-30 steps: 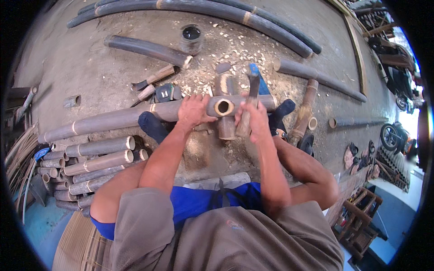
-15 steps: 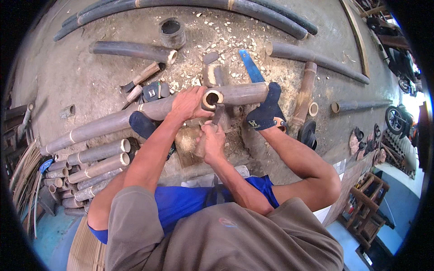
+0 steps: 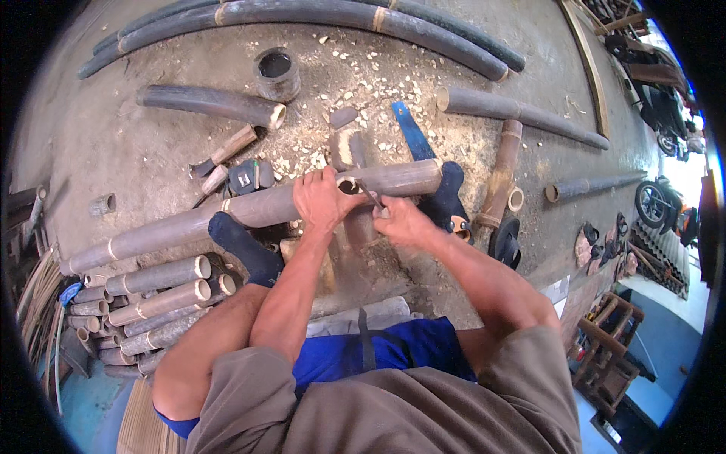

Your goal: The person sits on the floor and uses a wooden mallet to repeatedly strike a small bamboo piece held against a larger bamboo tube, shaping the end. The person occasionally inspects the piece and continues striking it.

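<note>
A long bamboo pole [image 3: 265, 206] lies slanted across in front of me, with a round hole [image 3: 348, 185] cut in its upper side. My left hand [image 3: 321, 200] is wrapped over the pole just left of the hole, its thumb reaching along the near side. From the right, my right hand [image 3: 404, 221] grips a knife [image 3: 369, 194], whose narrow blade points at the hole's right rim. Most of the knife's handle is hidden in my fist. My feet in dark socks, the left [image 3: 240, 242] and the right [image 3: 448, 198], are against the pole on either side.
Beyond the pole lie a blue saw blade [image 3: 411, 130], wood chips, a tin [image 3: 277, 79], a hatchet-like tool [image 3: 224, 150] and a black tape measure [image 3: 248, 176]. Cut bamboo pieces are stacked [image 3: 162, 276] at left. More bamboo [image 3: 522, 117] lies at right.
My right hand has swung right with the knife, whose blade now slants in from the right instead of from the near side. My left hand stays at the hole, its thumb nearer the blade.
</note>
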